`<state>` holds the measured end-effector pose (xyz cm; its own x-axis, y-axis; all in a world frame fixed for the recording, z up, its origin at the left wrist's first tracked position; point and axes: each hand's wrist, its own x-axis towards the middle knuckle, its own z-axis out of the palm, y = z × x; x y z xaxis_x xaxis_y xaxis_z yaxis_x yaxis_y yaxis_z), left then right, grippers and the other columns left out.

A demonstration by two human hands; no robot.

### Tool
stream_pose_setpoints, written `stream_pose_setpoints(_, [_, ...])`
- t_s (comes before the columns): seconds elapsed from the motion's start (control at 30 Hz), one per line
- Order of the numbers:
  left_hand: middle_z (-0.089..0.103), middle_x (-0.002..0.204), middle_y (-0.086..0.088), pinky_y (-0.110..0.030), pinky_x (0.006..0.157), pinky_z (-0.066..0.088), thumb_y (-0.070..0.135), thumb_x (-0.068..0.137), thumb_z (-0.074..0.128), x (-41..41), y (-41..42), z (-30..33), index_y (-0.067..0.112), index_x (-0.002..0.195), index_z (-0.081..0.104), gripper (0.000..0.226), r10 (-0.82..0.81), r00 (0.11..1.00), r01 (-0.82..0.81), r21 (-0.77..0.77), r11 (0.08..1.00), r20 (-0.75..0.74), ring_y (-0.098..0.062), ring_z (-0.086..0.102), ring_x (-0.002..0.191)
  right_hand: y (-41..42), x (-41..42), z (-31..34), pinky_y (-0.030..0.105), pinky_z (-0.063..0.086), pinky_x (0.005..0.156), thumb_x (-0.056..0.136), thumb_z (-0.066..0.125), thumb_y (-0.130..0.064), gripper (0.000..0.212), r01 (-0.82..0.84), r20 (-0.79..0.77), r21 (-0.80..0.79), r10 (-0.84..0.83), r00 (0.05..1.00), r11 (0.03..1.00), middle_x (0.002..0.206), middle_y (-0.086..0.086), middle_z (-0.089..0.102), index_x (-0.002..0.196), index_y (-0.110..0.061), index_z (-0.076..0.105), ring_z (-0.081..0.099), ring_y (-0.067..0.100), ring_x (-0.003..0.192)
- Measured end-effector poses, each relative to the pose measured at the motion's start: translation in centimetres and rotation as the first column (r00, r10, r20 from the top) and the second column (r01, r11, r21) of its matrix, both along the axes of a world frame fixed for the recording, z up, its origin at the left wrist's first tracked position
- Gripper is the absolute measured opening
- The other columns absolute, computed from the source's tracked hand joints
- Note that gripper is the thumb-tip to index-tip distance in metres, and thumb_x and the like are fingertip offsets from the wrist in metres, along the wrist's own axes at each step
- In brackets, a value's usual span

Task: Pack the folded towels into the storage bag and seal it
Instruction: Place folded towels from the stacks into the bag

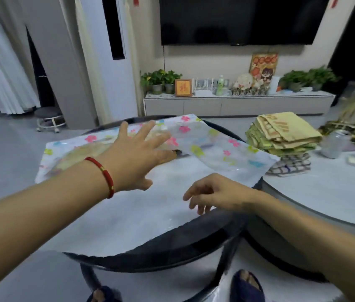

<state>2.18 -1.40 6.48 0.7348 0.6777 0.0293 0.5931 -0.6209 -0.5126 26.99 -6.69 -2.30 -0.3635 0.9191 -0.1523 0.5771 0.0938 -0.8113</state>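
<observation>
Both hands spread, empty – left hand (138, 153) on bag (205, 144); towels (285, 136) beside.

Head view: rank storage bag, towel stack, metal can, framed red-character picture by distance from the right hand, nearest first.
From the right hand:
1. Storage bag, just beyond it on the round table.
2. Towel stack, farther right on the next table.
3. Metal can, right of the stack.
4. Framed picture, on the far TV cabinet.
</observation>
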Motion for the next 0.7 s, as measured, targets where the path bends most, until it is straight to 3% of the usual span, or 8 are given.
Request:
stream_pose_setpoints(0.07, [0.012, 0.163, 0.003, -0.077, 0.105, 0.021, 0.054, 0.076, 0.07, 2.7, 0.3, -1.2, 0.04, 0.148, 0.028, 0.085, -0.033, 0.998, 0.033, 0.004, 0.999, -0.055, -0.036, 0.001, 0.148, -1.6, 5.5, 0.8, 0.026, 0.056, 0.062, 0.093, 0.069, -0.015, 0.014, 0.14, -0.021, 0.05, -0.139, 0.99, 0.989, 0.087, 0.006, 0.081, 0.096, -0.018, 0.082, 0.072, 0.013, 0.066])
stream_pose_setpoints(0.13, [0.019, 0.161, 0.004, -0.074, 0.104, 0.022, 0.052, 0.075, 0.069, 5.3, 0.7, -2.3, 0.037, 0.142, 0.039, 0.075, -0.059, 0.992, 0.058, -0.011, 0.998, -0.113, -0.036, 0.004, 0.147, -1.9, 10.6, 1.4, 0.033, 0.056, 0.061, 0.092, 0.066, -0.016, 0.016, 0.358, -0.037, 0.194, -0.357, 0.933, 0.914, 0.084, 0.006, 0.08, 0.089, -0.018, 0.082, 0.071, 0.015, 0.065])
stream_pose_setpoints(0.2, [0.018, 0.162, 0.002, -0.073, 0.104, 0.019, 0.05, 0.076, 0.068, 7.6, 1.2, -3.4, 0.038, 0.14, 0.043, 0.069, -0.072, 0.983, 0.067, -0.036, 0.997, -0.17, -0.036, 0.003, 0.148, -0.6, 15.2, 1.9, 0.038, 0.059, 0.064, 0.096, 0.063, -0.016, 0.02, 0.526, 0.035, 0.415, -0.59, 0.806, 0.743, 0.083, 0.005, 0.08, 0.086, -0.022, 0.08, 0.071, 0.019, 0.067])
stream_pose_setpoints(0.3, [0.012, 0.164, 0.001, -0.073, 0.106, 0.016, 0.052, 0.077, 0.067, 10.0, 2.2, -4.7, 0.042, 0.139, 0.045, 0.066, -0.084, 0.967, 0.073, -0.054, 0.996, -0.242, -0.037, -0.001, 0.149, 3.4, 21.5, 2.8, 0.039, 0.056, 0.074, 0.097, 0.063, -0.015, 0.019, 0.545, 0.141, 0.668, -0.806, 0.575, 0.507, 0.098, 0.016, 0.08, 0.101, -0.01, 0.081, 0.07, 0.033, 0.085])
stream_pose_setpoints(0.4, [0.008, 0.164, 0.003, -0.071, 0.107, 0.017, 0.056, 0.079, 0.062, 10.5, 3.8, -5.3, 0.036, 0.145, 0.035, 0.075, -0.094, 0.972, 0.092, -0.018, 0.996, -0.213, -0.035, -0.001, 0.15, 7.9, 26.9, 3.6, 0.045, 0.056, 0.09, 0.101, 0.058, -0.018, 0.028, 0.627, 0.177, 0.643, -0.882, 0.437, 0.44, 0.123, 0.021, 0.074, 0.121, -0.015, 0.076, 0.066, 0.042, 0.107])
stream_pose_setpoints(0.47, [0.001, 0.165, 0.006, -0.069, 0.11, 0.019, 0.061, 0.08, 0.058, 10.0, 5.2, -4.9, 0.031, 0.153, 0.016, 0.09, -0.047, 0.993, 0.048, -0.001, 0.999, -0.109, -0.032, 0.0, 0.15, 10.6, 29.9, 3.4, 0.044, 0.052, 0.097, 0.103, 0.056, -0.023, 0.033, 0.72, 0.148, 0.565, -0.908, 0.392, 0.404, 0.134, 0.021, 0.068, 0.133, -0.018, 0.069, 0.063, 0.042, 0.117])
stream_pose_setpoints(0.53, [-0.005, 0.164, 0.011, -0.065, 0.113, 0.022, 0.064, 0.08, 0.055, 9.5, 6.6, -3.8, 0.031, 0.155, 0.001, 0.098, 0.011, 1.0, -0.009, -0.045, 0.999, 0.026, -0.028, 0.0, 0.151, 12.7, 31.8, 2.8, 0.047, 0.05, 0.104, 0.103, 0.059, -0.031, 0.042, 0.769, 0.195, 0.475, -0.903, 0.382, 0.428, 0.14, 0.024, 0.062, 0.144, -0.018, 0.06, 0.058, 0.043, 0.126])
stream_pose_setpoints(0.7, [0.004, 0.165, 0.013, -0.054, 0.109, 0.037, 0.065, 0.078, 0.058, 9.7, 8.9, -1.1, 0.03, 0.155, 0.016, 0.094, -0.003, 0.968, 0.015, -0.045, 0.999, 0.252, -0.026, 0.016, 0.148, 16.0, 33.6, 1.9, 0.055, 0.051, 0.103, 0.085, 0.083, -0.043, 0.068, 0.81, 0.308, 0.41, -0.899, 0.31, 0.42, 0.131, 0.025, 0.062, 0.14, -0.013, 0.058, 0.057, 0.047, 0.123])
